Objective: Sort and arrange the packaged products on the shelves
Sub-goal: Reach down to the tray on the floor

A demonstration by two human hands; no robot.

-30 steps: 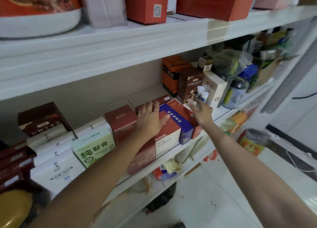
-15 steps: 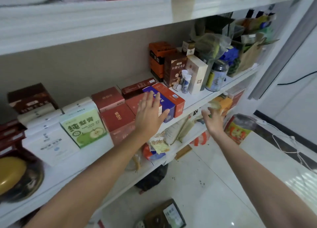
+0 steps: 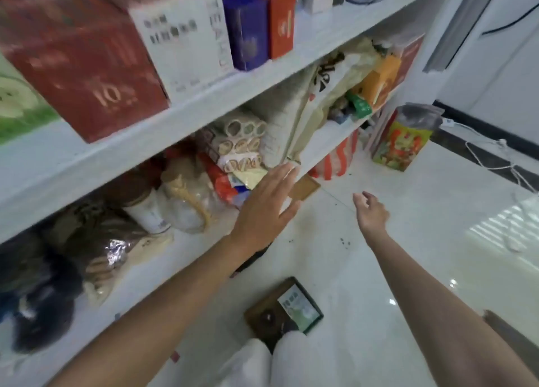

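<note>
Colours, upper white shelf (image 3: 204, 101): a dark red box (image 3: 87, 60) with gold numerals, a white box (image 3: 180, 39) with grey lettering, a deep blue box (image 3: 246, 25) with a faint gold emblem, an orange-red box (image 3: 281, 19), and a green-and-white box (image 3: 17, 106) at the left edge. Below, beige packets (image 3: 242, 141) carry pale ring patterns. On the glossy white floor (image 3: 408, 226): a bag (image 3: 402, 141) printed green, yellow and red, and a dark brown box (image 3: 284, 308) with a green-and-white label.

2 white shelf boards (image 3: 204, 106) run left above a glossy white floor (image 3: 379, 273); white wall (image 3: 507, 77) with dark skirting (image 3: 459, 128) at right; striped light (image 3: 501, 226), perhaps from blinds.
</note>
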